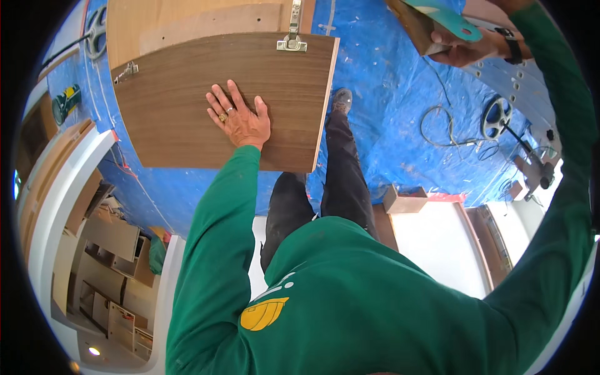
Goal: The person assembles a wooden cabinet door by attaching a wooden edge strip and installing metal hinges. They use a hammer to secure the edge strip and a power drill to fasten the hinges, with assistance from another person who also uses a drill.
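My left hand (pixel 240 119) lies flat on a brown wood-grain cabinet door (pixel 169 100), fingers spread, with rings on two fingers. A metal hinge (pixel 292 44) sits on the door's far edge, and another hinge (pixel 127 70) shows at its left corner. My right arm is raised along the right rim; only the wrist (pixel 507 4) shows at the top edge, and the fingers are out of sight. Below it, a hand with a black watch (pixel 462 50), seemingly another person's, grips a brown board (pixel 415 28) beside a flat teal piece with a hole (pixel 447 19).
Blue sheeting (pixel 387 125) covers the floor around my legs. A cable (pixel 437 134) and a wheel-shaped base (pixel 497 117) lie at the right. A green power tool (pixel 66 104) stands at the left. Below right is a small wooden box (pixel 405 200) by a white panel (pixel 437 244).
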The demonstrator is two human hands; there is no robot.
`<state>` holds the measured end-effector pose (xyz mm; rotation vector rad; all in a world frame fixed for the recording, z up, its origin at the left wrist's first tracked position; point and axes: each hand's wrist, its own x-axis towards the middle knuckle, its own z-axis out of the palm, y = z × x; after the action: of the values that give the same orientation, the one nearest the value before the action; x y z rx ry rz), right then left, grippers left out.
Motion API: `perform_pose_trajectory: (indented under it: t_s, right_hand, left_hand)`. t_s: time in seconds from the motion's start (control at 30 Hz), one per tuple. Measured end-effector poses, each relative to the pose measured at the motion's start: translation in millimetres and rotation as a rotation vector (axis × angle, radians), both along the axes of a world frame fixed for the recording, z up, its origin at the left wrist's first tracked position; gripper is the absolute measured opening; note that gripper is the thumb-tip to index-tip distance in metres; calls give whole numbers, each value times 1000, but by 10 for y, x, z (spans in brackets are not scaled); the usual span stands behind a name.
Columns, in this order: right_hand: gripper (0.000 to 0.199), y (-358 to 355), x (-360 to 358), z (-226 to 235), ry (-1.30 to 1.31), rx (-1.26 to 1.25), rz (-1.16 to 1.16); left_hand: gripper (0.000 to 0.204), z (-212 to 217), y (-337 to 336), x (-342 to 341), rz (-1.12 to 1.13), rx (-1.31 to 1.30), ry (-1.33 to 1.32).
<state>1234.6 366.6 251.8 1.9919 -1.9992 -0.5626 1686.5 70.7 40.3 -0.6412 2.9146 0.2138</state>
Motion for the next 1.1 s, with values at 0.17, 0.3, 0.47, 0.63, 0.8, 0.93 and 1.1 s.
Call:
perform_pose_trajectory:
  t_s: [0.17, 0.3, 0.47, 0.63, 0.8, 0.93, 1.1]
  right_hand:
    - [70, -315, 93, -126, -173, 179, 157]
    - [67, -442, 181, -190, -230, 331, 216]
    - [60, -355, 279, -104, -381, 421, 109]
    - [56, -112, 349, 90, -535, 451, -74]
    - [56, 112, 555, 324, -611, 317, -356]
    - [55, 304, 1030, 386, -533, -3, -745]
    - [70, 126, 1771, 87, -828, -564, -975]
  left_hand:
    - [88, -11, -2, -26, 19, 12, -14]
    - [87, -4, -15, 14, 30, 28, 10]
    - [88, 2, -19, 4, 37, 36, -12]
    - [89, -27, 15, -19, 17, 32, 21]
    - [86, 13, -31, 25, 28, -8, -16]
    - [84, -3, 9, 5, 17, 13, 0]
    - [84, -27, -64, 44, 21, -54, 49]
